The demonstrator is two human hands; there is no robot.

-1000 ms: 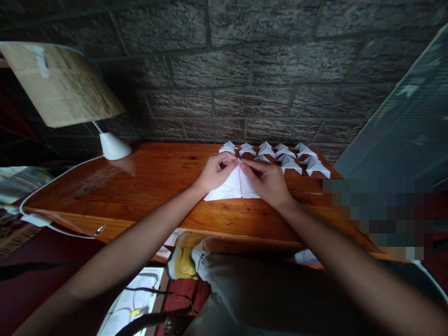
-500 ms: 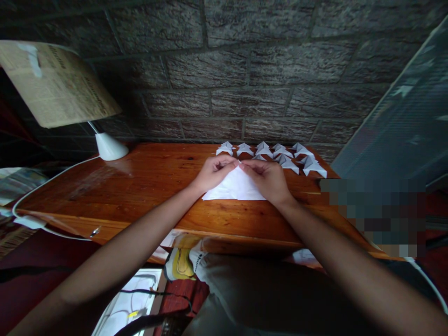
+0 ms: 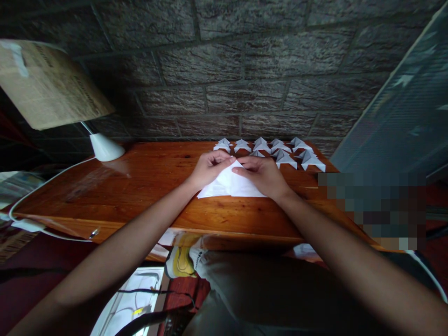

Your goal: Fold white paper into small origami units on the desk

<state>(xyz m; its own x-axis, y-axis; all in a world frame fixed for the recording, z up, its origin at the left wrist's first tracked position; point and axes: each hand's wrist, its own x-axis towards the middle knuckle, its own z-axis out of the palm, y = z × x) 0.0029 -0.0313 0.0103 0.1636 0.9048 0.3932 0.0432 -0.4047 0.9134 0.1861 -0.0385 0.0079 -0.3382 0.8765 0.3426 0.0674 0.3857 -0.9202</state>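
On a glossy wooden table [image 3: 164,170] set against a dark brick wall [image 3: 206,60], a person's bare hands meet over a white folded paper [image 3: 224,185]. The paper lies near the front edge, in a roughly triangular shape, its point facing the wall and its wide side facing the person. The left hand [image 3: 210,170] pinches the paper near the point between thumb and curled fingers. The right hand [image 3: 263,173] covers the right slope, its thumb lying on the paper and its forefinger near the point; whether it grips a layer or only presses is hard to tell. Just beyond the hands, towards the right, small white folded paper shapes [image 3: 286,159] stand in two rows, one partly hidden by the right hand. At the left stands a lamp with a white base [image 3: 107,147] and a tan printed shade [image 3: 58,88].
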